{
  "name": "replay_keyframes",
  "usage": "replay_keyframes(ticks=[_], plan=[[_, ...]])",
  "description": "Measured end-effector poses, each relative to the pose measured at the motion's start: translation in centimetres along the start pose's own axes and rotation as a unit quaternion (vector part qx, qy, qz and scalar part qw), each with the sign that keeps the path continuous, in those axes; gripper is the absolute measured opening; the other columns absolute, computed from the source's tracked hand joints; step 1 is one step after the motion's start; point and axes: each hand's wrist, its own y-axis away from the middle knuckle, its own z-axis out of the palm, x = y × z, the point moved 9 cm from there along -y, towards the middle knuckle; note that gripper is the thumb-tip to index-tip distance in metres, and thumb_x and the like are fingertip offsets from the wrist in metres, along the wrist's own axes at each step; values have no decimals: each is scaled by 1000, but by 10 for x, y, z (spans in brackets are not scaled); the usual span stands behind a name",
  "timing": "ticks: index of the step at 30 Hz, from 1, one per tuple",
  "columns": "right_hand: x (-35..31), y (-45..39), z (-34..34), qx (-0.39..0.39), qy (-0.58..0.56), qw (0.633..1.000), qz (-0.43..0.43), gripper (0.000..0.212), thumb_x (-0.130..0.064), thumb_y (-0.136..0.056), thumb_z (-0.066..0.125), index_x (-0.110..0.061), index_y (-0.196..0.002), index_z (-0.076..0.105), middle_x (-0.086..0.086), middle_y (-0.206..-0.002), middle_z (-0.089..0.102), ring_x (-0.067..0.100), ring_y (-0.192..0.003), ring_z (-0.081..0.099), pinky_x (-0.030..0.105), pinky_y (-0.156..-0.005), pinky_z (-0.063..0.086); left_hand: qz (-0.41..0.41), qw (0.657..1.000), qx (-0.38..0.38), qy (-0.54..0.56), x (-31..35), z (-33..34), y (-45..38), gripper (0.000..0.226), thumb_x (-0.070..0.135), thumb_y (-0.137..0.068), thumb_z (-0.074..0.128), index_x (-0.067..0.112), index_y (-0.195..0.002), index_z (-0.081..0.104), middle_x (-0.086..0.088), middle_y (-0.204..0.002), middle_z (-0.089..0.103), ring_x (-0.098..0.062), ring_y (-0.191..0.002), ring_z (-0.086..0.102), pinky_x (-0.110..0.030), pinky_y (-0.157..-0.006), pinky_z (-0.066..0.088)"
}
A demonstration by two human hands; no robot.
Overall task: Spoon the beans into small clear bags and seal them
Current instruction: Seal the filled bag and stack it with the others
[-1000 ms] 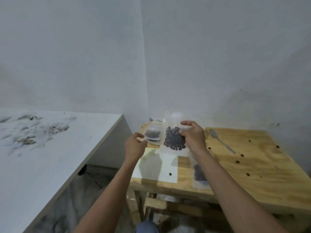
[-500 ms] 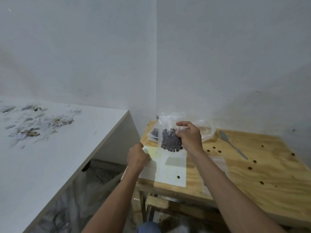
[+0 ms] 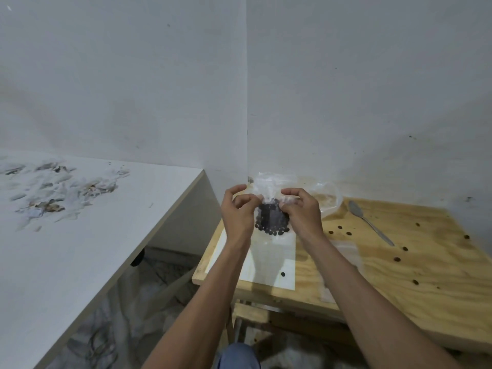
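Note:
A small clear bag holding dark beans hangs above the wooden table near the wall corner. My left hand pinches the bag's top left edge, and my right hand pinches its top right edge. Loose dark beans lie scattered over the table's right part. A metal spoon rests flat at the back of the table, apart from both hands. Flat empty clear bags lie on the wood under my right forearm.
A white sheet with one bean on it lies at the table's front left. A larger crumpled clear bag sits against the wall behind my hands. A white counter with torn scraps stands to the left, across a gap.
My left hand rose from the table's front edge and took hold of the bag's top. The bag stays held up by my right hand. The camera shifted left.

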Motion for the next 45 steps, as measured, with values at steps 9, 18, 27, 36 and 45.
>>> replay_keyframes(ticks=[9,18,27,36,45], plan=[[-12,2,-12,6,-47,999,-25,23,-26,-80,81,-32,-100,71,3,-100,74,23,-96,72,42,-85,61,4,998,55,1,-8,28,27,38,7,-82,77,23,-111,59,-2,-79,74,-20,-85,73,-42,-88,59],[-20,-1,-28,2,-22,999,-45,24,-18,-81,81,-34,-97,72,-7,-87,65,20,-91,66,37,-81,59,69,989,-13,-128,14,42,27,29,12,-84,78,29,-103,65,4,-112,61,-14,-94,63,-34,-80,58],[-16,-2,-28,-31,-33,998,-39,29,-12,-82,82,-30,-104,80,-11,-104,75,12,-106,68,30,-91,59,16,990,-128,-60,5,52,21,27,-3,-88,71,11,-111,78,10,-89,79,-8,-91,74,-26,-80,61],[1,-11,-18,-12,-58,998,-4,37,-3,-82,80,-27,-110,80,2,-99,80,19,-99,75,31,-94,59,-3,993,-117,-30,-16,48,7,37,-10,-88,66,9,-118,76,-2,-95,80,-12,-92,76,-22,-78,60],[25,-40,17,-90,71,993,-18,38,-10,-92,73,-25,-127,73,-13,-119,64,13,-112,59,28,-94,53,-28,984,-138,-106,-42,11,-60,48,-9,-88,67,13,-130,68,-5,-126,66,-8,-101,67,-17,-79,56]])
